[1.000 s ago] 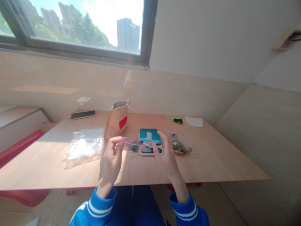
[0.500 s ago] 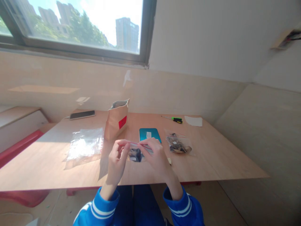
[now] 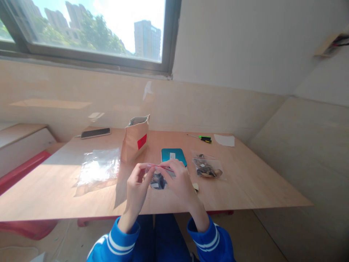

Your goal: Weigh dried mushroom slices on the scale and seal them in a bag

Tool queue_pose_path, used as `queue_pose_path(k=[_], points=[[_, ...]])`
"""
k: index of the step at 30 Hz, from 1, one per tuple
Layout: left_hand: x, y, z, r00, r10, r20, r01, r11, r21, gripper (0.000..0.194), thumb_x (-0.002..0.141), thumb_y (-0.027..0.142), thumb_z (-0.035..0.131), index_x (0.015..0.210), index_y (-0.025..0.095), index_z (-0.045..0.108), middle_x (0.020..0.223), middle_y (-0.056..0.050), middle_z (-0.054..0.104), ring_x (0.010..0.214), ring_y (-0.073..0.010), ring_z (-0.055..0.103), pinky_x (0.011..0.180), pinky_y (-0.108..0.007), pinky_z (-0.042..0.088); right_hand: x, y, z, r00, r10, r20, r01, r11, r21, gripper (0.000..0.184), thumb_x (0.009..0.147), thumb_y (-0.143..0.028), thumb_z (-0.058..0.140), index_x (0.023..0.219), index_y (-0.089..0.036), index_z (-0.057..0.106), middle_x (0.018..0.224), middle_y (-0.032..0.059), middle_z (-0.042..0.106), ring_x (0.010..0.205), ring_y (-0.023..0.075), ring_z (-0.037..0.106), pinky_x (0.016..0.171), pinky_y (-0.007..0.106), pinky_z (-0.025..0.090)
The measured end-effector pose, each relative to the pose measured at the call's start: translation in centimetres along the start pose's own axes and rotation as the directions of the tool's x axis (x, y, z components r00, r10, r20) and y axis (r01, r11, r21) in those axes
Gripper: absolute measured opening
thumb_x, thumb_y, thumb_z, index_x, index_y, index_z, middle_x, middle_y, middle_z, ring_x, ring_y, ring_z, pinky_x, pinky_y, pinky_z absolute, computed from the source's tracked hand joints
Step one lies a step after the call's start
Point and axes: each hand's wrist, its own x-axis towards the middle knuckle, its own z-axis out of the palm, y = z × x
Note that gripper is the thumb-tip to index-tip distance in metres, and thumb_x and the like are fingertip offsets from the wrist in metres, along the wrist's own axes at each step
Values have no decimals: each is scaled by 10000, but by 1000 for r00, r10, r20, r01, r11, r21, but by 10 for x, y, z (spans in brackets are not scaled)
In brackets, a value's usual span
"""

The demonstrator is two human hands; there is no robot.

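Bag point(image 3: 157, 179), small and clear with dark bits inside, hangs above the table's point(image 3: 245, 189) near edge, in front of the teal scale point(image 3: 173, 155). The left hand point(image 3: 137, 189) and right hand point(image 3: 178, 182) each pinch its red-striped top edge, fingertips nearly meeting. A second filled bag point(image 3: 207, 169) lies just right of the scale.

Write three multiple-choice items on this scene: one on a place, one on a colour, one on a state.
1. Where is the phone?
A. far left corner of the table
B. on the teal scale
C. beside the screwdriver

2. What colour is the label on the paper pouch?
A. green
B. red
C. blue

3. How is the small zip bag being held?
A. lying flat, untouched
B. by the left hand alone
C. pinched at its top by both hands

Answers:
1 A, it lies near the far left edge.
2 B, a red patch shows.
3 C, the right hand also grips the strip.
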Motion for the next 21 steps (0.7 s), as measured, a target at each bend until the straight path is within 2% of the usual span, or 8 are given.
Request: queue_pose_path(k=[6,11,21], points=[[-1,-6,2,999,51,8,-52,998,41,159,819,340,639,879,193,631,832,-22,681,787,-163,657,702,-276,534,-1,1,5,997,-58,-46,53,995,-89,159,941,-280,518,847,-221,632,827,24,691,818,188,608,794,335,414],[-1,-6,2,998,67,19,-69,986,153,160,838,349,616,886,197,630,848,-29,683,806,-170,659,725,-288,527,-2,0,7,992,-109,-65,93,973,-210,144,946,-217,505,838,-209,599,814,24,671,806,195,575,795,338,381],[-4,-6,6,989,145,21,-146,964,223,128,873,316,569,914,200,605,873,-36,667,836,-170,649,748,-292,524,-3,1,18,991,-99,-86,72,959,-274,183,933,-135,428,829,-213,557,818,50,612,821,224,497,753,352,376]])
